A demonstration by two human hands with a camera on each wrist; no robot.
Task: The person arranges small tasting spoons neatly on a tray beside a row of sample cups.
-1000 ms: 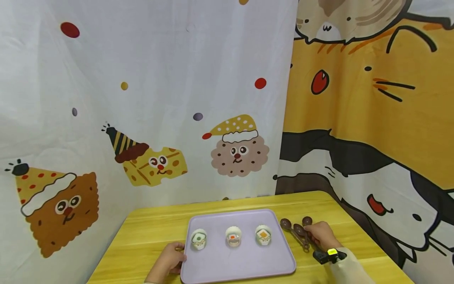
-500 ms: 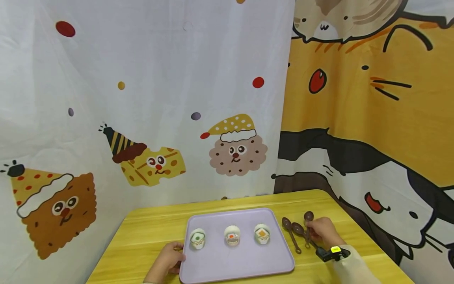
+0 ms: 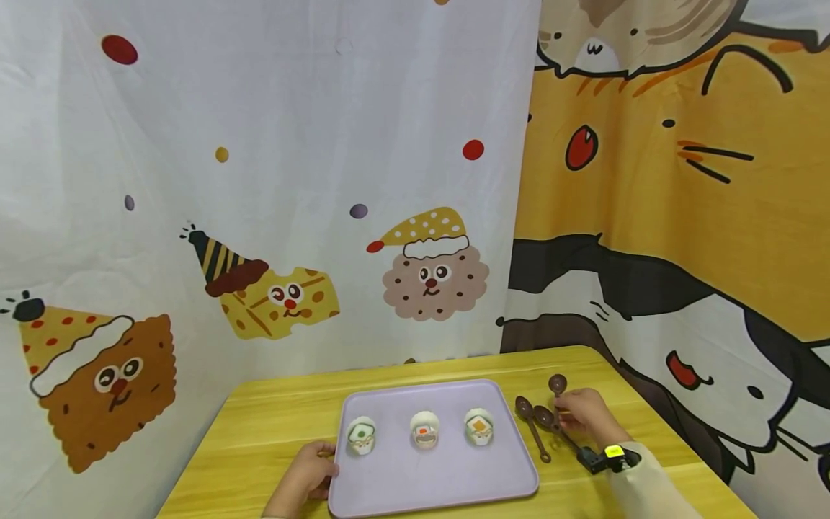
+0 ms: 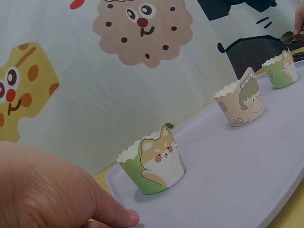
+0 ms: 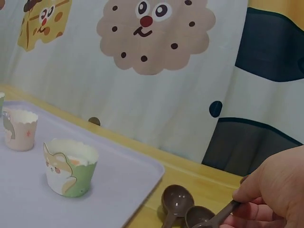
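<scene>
Brown spoon (image 3: 557, 384) sits between the thumb and fingers of the right hand (image 3: 586, 414), which pinch its handle. It is off to the right of the lilac tray (image 3: 434, 484), bowl pointing away from the person. From my head feed I see that bowl beyond the fingertips; the right wrist feed mostly loses it behind the thumb, but gives me the handle slanting out below. Whether the spoon touches the table (image 3: 279, 404), I cannot tell.

Beside it lie a middle spoon (image 3: 543, 416) and an outer spoon (image 3: 522, 407). I get their hollows facing up on the right wrist feed, while the outer one's ringed handle end shows only from the head.

Over on the other side, the left hand (image 3: 311, 468) grips the tray's left rim; its own wrist feed shows me the thumb laid over the edge.

Three scalloped cups stand upright in a row on the tray: left cup (image 4: 153, 160), middle cup (image 4: 240, 102), right cup (image 5: 71, 168). Only the head feed lets me see the colour patches inside all three. Behind, I have a printed curtain (image 3: 311, 144).
</scene>
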